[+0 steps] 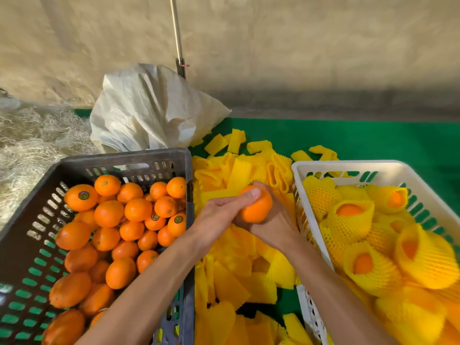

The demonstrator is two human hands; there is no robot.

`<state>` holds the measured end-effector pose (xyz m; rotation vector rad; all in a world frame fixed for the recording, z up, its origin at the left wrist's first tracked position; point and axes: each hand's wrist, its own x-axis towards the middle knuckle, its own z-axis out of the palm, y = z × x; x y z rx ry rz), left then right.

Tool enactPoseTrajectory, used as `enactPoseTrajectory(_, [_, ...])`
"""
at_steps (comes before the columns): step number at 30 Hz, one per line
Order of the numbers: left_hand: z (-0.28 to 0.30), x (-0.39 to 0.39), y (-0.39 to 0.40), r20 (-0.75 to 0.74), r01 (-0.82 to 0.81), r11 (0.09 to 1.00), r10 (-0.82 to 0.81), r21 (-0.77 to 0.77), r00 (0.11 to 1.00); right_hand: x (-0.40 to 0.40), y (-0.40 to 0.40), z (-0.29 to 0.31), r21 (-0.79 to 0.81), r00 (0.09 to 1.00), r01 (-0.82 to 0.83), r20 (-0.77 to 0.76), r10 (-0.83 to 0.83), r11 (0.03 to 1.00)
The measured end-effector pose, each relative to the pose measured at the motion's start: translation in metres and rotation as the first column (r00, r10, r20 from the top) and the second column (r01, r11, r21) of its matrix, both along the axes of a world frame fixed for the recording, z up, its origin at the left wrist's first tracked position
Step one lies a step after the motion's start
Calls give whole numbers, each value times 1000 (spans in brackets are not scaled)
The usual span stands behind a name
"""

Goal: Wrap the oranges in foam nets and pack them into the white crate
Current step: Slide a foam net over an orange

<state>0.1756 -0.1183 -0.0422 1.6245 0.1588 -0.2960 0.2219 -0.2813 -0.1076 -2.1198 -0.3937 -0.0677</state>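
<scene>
A bare orange [257,207] is held over the pile of flat yellow foam nets [239,270] between the two crates. My left hand [219,215] grips it from the left, thumb lying across its top. My right hand [271,225] cups it from below and the right, fingers curled round the far side. The white crate [323,168] on the right holds several oranges wrapped in yellow foam nets [351,220]. The dark crate [124,160] on the left is full of loose oranges [109,212], some with stickers.
A white woven sack [154,108] stands behind the dark crate. Straw [32,143] lies at the far left. A thin pole [178,41] rises in front of a beige wall. Green cloth [361,135] covers the table.
</scene>
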Motion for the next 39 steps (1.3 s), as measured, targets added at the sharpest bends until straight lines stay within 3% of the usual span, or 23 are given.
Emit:
enactPoseTrajectory(3, [-2, 3, -2, 6, -100, 992, 100, 73, 995, 2, -1, 5, 181, 987, -84, -117, 107, 980])
enactPoseTrajectory(7, [-6, 10, 1, 34, -274, 962, 274, -12, 961, 4, 2, 12, 229, 976, -72, -183, 116, 971])
enactPoseTrajectory(9, [-7, 11, 2, 69, -312, 950, 312, -18, 948, 1, -1, 14, 244, 989, -57, -119, 88, 968])
enactPoseTrajectory(13, [-18, 10, -5, 341, -326, 922, 243, 211, 908, -9, 3, 19, 218, 997, -65, 61, 53, 974])
enactPoseTrajectory(18, [-27, 12, -2, 434, -371, 876, 217, 310, 875, -16, 11, 20, 65, 965, -129, 240, 110, 989])
enactPoseTrajectory(22, [-32, 14, -4, 384, -386, 892, 279, 235, 880, -22, 11, 23, 96, 908, -136, 411, 85, 986])
enactPoseTrajectory(24, [-33, 17, -2, 319, -362, 924, 308, 125, 896, -22, 6, 28, 125, 871, -119, 490, 43, 985])
enactPoseTrajectory(26, [-30, 21, 1, 252, -357, 933, 335, 47, 908, -19, -1, 34, 65, 846, -80, 533, 33, 995])
enactPoseTrajectory(29, [-28, 24, 1, 145, -319, 947, 319, -24, 937, -17, -2, 33, -149, 921, -115, 356, 161, 982])
enactPoseTrajectory(32, [-24, 21, -1, 35, -206, 976, 209, -64, 977, -16, 5, 22, -194, 976, -135, 144, 165, 972])
enactPoseTrajectory(35, [-22, 21, 4, 89, -145, 986, 152, -84, 984, -12, 1, 19, -159, 988, -79, 118, 98, 984])
enactPoseTrajectory(39, [-14, 18, 8, -19, -50, 942, 46, -331, 999, -12, -4, 18, -157, 992, -70, 96, 86, 985])
